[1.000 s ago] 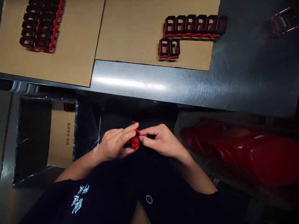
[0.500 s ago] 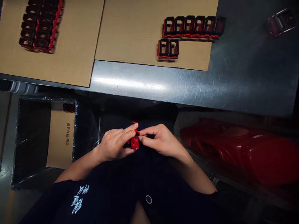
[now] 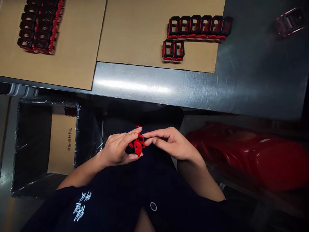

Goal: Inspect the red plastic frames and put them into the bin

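Note:
Over my lap, below the metal table's edge, my left hand (image 3: 118, 149) grips a small red plastic part (image 3: 138, 145) between thumb and fingers. My right hand (image 3: 171, 144) meets it from the right, its fingertips pinched against the part's right side. A dark piece seems to sit behind the red one, mostly hidden by my fingers. On the table, a row of several black-and-red frames (image 3: 199, 27) lies on a cardboard sheet (image 3: 140, 35), with two more frames (image 3: 173, 50) below the row.
A second cardboard sheet (image 3: 72, 58) at the left carries a stack of several black-and-red frames (image 3: 38, 27). A plastic-lined box (image 3: 33, 145) stands at my left. A bag of red parts (image 3: 253, 158) lies at my right. One loose frame (image 3: 289, 21) rests at the far right.
My right hand has loosened and shifted slightly right, its fingers stretching toward the part. The red part has tilted a little in my left hand.

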{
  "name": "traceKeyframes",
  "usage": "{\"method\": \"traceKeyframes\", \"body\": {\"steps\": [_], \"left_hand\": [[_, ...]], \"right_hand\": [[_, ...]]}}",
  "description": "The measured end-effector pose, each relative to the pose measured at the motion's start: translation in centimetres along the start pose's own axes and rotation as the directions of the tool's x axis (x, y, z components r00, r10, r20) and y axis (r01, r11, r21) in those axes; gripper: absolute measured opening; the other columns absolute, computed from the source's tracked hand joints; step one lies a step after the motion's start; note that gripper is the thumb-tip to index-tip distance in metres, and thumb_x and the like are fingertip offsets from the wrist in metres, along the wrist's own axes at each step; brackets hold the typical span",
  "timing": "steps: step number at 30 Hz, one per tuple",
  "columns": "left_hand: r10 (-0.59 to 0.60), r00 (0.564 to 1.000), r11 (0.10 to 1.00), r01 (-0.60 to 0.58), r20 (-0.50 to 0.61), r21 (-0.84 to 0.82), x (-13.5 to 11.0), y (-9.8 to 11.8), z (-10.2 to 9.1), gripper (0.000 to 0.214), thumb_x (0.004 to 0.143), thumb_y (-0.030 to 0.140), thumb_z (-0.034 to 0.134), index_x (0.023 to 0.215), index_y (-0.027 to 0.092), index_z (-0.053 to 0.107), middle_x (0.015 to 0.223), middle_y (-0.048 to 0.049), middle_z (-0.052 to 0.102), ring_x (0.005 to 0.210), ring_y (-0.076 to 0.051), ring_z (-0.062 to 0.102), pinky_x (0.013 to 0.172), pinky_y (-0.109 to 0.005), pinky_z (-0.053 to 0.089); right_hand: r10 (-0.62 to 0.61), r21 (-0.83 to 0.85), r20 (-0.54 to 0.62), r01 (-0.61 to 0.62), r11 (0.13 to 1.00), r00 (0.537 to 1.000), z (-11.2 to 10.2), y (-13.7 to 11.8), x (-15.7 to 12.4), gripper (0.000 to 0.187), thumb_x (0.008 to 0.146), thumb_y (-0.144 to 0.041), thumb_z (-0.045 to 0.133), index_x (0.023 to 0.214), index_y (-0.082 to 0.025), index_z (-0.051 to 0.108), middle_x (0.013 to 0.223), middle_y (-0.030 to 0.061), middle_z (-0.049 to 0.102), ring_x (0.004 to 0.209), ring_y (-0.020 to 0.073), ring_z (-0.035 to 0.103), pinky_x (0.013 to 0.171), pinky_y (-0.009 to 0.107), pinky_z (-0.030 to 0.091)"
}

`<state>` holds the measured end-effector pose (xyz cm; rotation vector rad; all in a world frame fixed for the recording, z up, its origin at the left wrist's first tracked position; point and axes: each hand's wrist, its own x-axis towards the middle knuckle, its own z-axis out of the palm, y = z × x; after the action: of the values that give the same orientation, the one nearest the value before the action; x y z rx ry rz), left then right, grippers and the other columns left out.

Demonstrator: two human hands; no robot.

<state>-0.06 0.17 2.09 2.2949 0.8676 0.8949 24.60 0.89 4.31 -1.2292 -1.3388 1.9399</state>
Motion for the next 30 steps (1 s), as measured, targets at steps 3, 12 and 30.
{"method": "traceKeyframes", "body": {"steps": [3,12,30], "left_hand": [[-0.009,1.000,1.000,0.009,-0.001,-0.007,-0.1,0.0,0.2,0.083,0.079,0.038,0.082,0.148,0.016,0.040,0.131,-0.0226,0.069,0.107,-0.028,0.076,0.080,-0.035,0.067],[-0.006,0.999,1.000,0.006,0.035,0.005,-0.1,0.0,0.0,0.082,0.081,0.038,0.081,0.149,0.017,0.039,0.133,-0.0217,0.068,0.109,-0.028,0.075,0.080,-0.034,0.068],[-0.302,0.949,0.725,0.290,0.090,-0.624,-0.7,0.1,1.2,0.083,0.075,0.037,0.088,0.139,0.023,0.037,0.143,-0.0255,0.059,0.115,-0.029,0.073,0.088,-0.037,0.063]], "right_hand": [[-0.009,-0.041,0.016,0.009,0.999,1.000,0.7,-0.1,0.1,0.033,0.086,-0.018,0.062,0.114,-0.018,0.078,0.085,0.0028,0.082,0.076,0.0176,0.075,0.075,0.027,0.055],[0.041,-0.184,-0.025,-0.045,0.982,0.999,1.7,-0.6,0.5,0.022,0.086,-0.022,0.063,0.094,-0.018,0.083,0.063,-0.0026,0.070,0.055,0.0106,0.057,0.055,0.022,0.040],[0.000,0.392,0.197,-0.079,0.916,0.980,1.7,2.4,0.9,0.033,0.089,-0.038,0.068,0.110,-0.015,0.077,0.086,0.0054,0.079,0.078,0.0190,0.070,0.081,0.032,0.049]]}}
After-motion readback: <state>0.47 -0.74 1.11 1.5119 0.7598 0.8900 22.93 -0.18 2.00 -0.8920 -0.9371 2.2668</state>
